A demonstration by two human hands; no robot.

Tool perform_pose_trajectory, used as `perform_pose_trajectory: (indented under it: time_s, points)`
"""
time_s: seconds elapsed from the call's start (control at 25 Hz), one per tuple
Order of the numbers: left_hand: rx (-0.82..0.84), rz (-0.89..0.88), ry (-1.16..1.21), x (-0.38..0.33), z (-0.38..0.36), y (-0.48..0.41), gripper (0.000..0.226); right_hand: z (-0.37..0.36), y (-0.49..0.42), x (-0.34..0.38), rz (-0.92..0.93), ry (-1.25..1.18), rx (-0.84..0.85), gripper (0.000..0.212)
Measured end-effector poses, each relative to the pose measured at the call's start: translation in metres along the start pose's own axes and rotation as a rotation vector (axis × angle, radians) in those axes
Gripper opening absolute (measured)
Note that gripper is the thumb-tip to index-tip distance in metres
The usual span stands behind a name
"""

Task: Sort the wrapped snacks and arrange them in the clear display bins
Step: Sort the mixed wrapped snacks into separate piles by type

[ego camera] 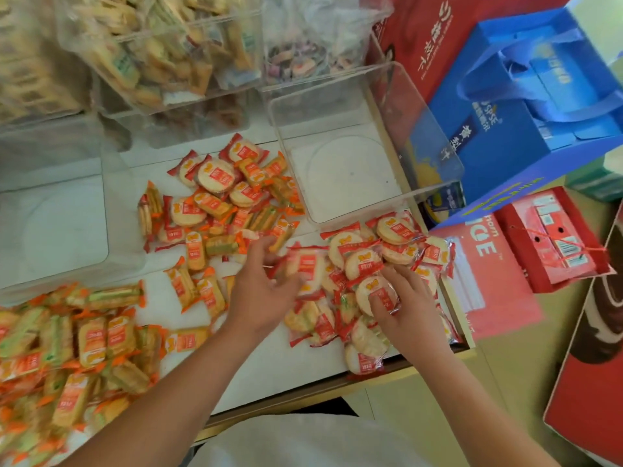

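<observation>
Wrapped snacks lie in three heaps on the white table. A mixed pile (229, 203) sits in the middle, orange rectangular packs (77, 345) are heaped at the front left, and red round cracker packs (397, 230) lie at the front right. My left hand (263, 291) is blurred, its fingers spread beside a blurred round pack (306, 264) between the piles. My right hand (411, 308) holds a round cracker pack (374, 286) between thumb and fingers on top of the right heap. An empty clear bin (340, 183) stands just behind that heap.
Another empty clear bin (50, 227) stands at the left. Filled clear bins (151, 55) are stacked at the back. Red gift boxes (553, 237) and a blue gift box (526, 106) crowd the right side. The table's front edge (303, 392) runs just before my arms.
</observation>
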State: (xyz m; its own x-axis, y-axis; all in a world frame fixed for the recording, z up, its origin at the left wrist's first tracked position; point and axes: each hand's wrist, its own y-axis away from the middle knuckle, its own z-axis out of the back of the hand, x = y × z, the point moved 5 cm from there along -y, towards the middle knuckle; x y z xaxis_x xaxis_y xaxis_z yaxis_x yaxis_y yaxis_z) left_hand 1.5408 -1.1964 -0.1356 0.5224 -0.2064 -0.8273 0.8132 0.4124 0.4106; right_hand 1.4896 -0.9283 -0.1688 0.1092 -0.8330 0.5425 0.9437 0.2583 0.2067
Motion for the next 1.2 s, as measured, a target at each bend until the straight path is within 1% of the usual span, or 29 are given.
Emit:
perform_pose_trajectory:
  time_s: [0.04,0.12,0.16,0.24,0.28,0.32,0.36,0.4,0.44,0.48,0.56,0.64,0.72,0.76,0.8,0.84,0.88,0.92,0.96,1.0,1.04,1.12,1.2]
  points:
    - [0.070,0.013,0.055,-0.014,-0.021,0.001,0.061,0.006,-0.001,0.001,-0.017,-0.054,-0.036,0.052]
    - [0.163,-0.004,0.083,-0.036,-0.066,-0.006,0.056,0.020,0.000,-0.001,-0.064,-0.153,-0.117,0.050]
    - [0.170,0.008,0.094,-0.043,-0.084,-0.015,0.052,0.026,0.002,-0.001,-0.071,-0.168,-0.147,0.050]
    - [0.138,0.046,0.105,-0.050,-0.112,-0.037,0.043,0.031,0.010,-0.004,-0.028,-0.080,-0.159,0.055]
    - [0.129,0.048,0.053,-0.052,-0.123,-0.046,0.039,0.029,0.013,-0.006,-0.001,-0.024,-0.137,0.058]
    - [0.119,0.022,-0.061,-0.053,-0.129,-0.053,0.038,0.028,0.015,-0.009,-0.005,0.001,-0.108,0.060]
    - [0.108,-0.013,-0.200,-0.052,-0.131,-0.056,0.041,0.027,0.015,-0.010,-0.028,-0.010,-0.082,0.060]
    - [0.086,-0.034,-0.279,-0.048,-0.130,-0.056,0.047,0.028,0.014,-0.010,-0.044,-0.030,-0.068,0.058]
    - [0.069,-0.038,-0.279,-0.044,-0.126,-0.055,0.051,0.029,0.012,-0.006,-0.038,-0.043,-0.073,0.055]
    - [0.066,-0.042,-0.224,-0.040,-0.120,-0.051,0.050,0.030,0.009,0.001,-0.021,-0.041,-0.092,0.051]
    - [0.106,-0.070,-0.137,-0.030,-0.105,-0.040,0.045,0.031,0.005,0.019,0.043,-0.035,-0.151,0.042]
    - [0.123,-0.101,-0.114,-0.004,-0.082,-0.023,0.038,0.023,0.002,0.042,0.132,-0.055,-0.175,0.035]
    - [0.049,-0.150,-0.166,0.039,-0.045,-0.002,0.026,0.001,0.001,0.070,0.230,-0.089,-0.119,0.030]
    - [-0.007,-0.170,-0.264,0.064,-0.026,0.004,0.024,-0.013,0.002,0.083,0.266,-0.103,-0.066,0.028]
    - [-0.061,-0.162,-0.428,0.087,-0.004,0.008,0.027,-0.028,0.005,0.095,0.291,-0.116,0.003,0.026]
    - [-0.098,-0.113,-0.606,0.107,0.016,0.007,0.038,-0.044,0.007,0.106,0.305,-0.129,0.078,0.025]
    - [-0.106,-0.026,-0.762,0.123,0.037,0.003,0.052,-0.061,0.010,0.116,0.308,-0.131,0.158,0.024]
    - [-0.086,0.048,-0.877,0.135,0.054,-0.003,0.067,-0.076,0.012,0.124,0.297,-0.116,0.224,0.025]
    - [-0.051,0.096,-0.937,0.145,0.070,-0.010,0.078,-0.092,0.014,0.132,0.278,-0.093,0.282,0.028]
    - [-0.007,0.102,-0.960,0.153,0.081,-0.017,0.082,-0.105,0.014,0.138,0.249,-0.074,0.333,0.031]
    - [0.035,0.072,-0.963,0.156,0.084,-0.021,0.082,-0.114,0.014,0.141,0.211,-0.061,0.373,0.034]
    - [0.078,0.001,-0.920,0.164,0.094,-0.018,0.075,-0.141,0.013,0.153,0.154,-0.048,0.448,0.039]
    - [0.079,-0.052,-0.942,0.169,0.101,-0.006,0.065,-0.161,0.008,0.165,0.110,-0.074,0.464,0.044]
